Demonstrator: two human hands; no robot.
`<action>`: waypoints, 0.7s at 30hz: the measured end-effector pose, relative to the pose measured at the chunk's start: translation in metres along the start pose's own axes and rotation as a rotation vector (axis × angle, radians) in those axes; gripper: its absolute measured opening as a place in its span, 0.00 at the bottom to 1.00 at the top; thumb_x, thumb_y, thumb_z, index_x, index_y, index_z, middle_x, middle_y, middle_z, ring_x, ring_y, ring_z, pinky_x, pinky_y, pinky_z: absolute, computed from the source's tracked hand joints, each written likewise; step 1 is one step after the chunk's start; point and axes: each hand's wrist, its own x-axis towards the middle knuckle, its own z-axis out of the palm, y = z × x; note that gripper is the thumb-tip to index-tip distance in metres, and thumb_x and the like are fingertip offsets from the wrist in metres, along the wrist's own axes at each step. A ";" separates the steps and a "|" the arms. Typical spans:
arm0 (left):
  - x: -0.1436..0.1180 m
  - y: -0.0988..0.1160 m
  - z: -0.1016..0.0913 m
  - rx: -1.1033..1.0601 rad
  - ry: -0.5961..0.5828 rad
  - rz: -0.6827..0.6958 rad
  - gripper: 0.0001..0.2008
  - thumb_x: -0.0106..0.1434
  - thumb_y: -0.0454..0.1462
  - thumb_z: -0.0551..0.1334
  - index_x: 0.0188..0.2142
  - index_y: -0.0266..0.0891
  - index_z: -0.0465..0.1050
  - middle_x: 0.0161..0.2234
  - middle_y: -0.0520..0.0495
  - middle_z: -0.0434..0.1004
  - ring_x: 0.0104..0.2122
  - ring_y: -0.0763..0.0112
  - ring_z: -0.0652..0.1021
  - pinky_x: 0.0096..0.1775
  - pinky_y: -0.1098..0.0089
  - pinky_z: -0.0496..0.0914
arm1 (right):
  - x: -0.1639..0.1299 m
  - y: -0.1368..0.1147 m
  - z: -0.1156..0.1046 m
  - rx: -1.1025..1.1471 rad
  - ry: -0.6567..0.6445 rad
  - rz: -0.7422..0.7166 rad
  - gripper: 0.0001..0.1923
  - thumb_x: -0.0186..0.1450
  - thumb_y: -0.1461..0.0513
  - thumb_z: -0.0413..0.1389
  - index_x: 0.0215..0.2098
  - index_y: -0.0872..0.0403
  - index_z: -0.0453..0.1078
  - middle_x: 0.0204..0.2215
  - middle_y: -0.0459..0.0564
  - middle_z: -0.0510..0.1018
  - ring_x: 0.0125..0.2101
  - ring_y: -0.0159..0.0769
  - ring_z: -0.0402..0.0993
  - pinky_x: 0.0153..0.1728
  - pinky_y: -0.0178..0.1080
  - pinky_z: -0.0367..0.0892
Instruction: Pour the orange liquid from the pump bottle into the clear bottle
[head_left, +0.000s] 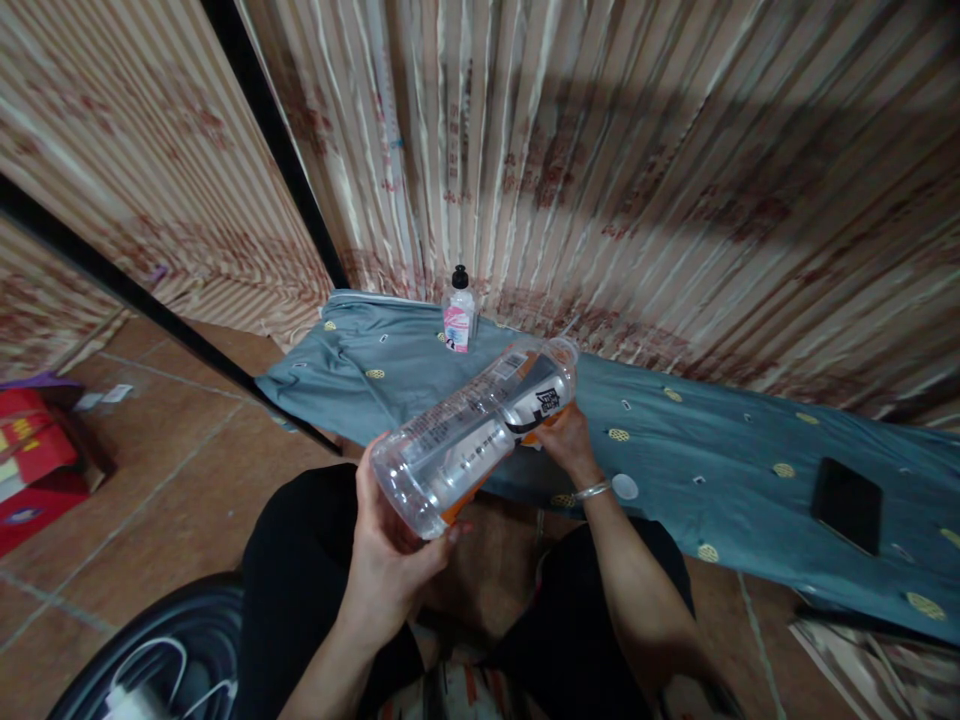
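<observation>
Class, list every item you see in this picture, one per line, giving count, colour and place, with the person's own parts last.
plastic bottle: one, clear, held tilted in both hands
small bottle: one, clear with black cap, upright on cloth
cloth: one, teal, spread on low surface
phone: one, black, on cloth, right
box: one, red, floor, left
curtain: striped beige, behind
bracelet: one, silver, right wrist
left hand: holds bottle's base
right hand: holds bottle's neck end

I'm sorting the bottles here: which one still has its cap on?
The small bottle standing upright on the blue cloth; it has a black cap. The large clear bottle held in both hands looks uncapped.
</observation>
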 end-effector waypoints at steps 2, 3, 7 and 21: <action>-0.002 0.005 0.003 0.007 0.005 -0.006 0.53 0.46 0.38 0.83 0.67 0.50 0.60 0.68 0.36 0.68 0.65 0.36 0.75 0.41 0.63 0.85 | 0.000 0.001 0.000 0.005 0.001 -0.002 0.34 0.55 0.52 0.68 0.58 0.52 0.69 0.48 0.58 0.87 0.49 0.54 0.86 0.49 0.50 0.81; -0.003 0.006 0.004 0.011 0.005 -0.005 0.53 0.46 0.39 0.83 0.67 0.50 0.60 0.69 0.36 0.67 0.65 0.36 0.75 0.41 0.62 0.85 | 0.000 0.001 0.001 0.003 -0.001 0.001 0.34 0.55 0.52 0.68 0.57 0.52 0.69 0.48 0.58 0.87 0.49 0.54 0.86 0.48 0.49 0.81; -0.003 0.008 0.005 0.022 -0.004 -0.002 0.52 0.46 0.40 0.82 0.66 0.52 0.61 0.68 0.37 0.68 0.65 0.34 0.74 0.42 0.57 0.86 | 0.000 0.001 0.001 -0.004 -0.006 0.012 0.34 0.55 0.52 0.69 0.57 0.52 0.70 0.48 0.57 0.87 0.49 0.54 0.86 0.49 0.50 0.81; -0.004 0.012 0.009 0.013 0.019 -0.007 0.52 0.45 0.39 0.83 0.66 0.50 0.61 0.68 0.37 0.68 0.66 0.36 0.73 0.46 0.59 0.85 | 0.000 -0.003 -0.001 -0.007 -0.018 0.011 0.35 0.55 0.51 0.67 0.59 0.52 0.69 0.49 0.58 0.87 0.50 0.55 0.86 0.51 0.50 0.81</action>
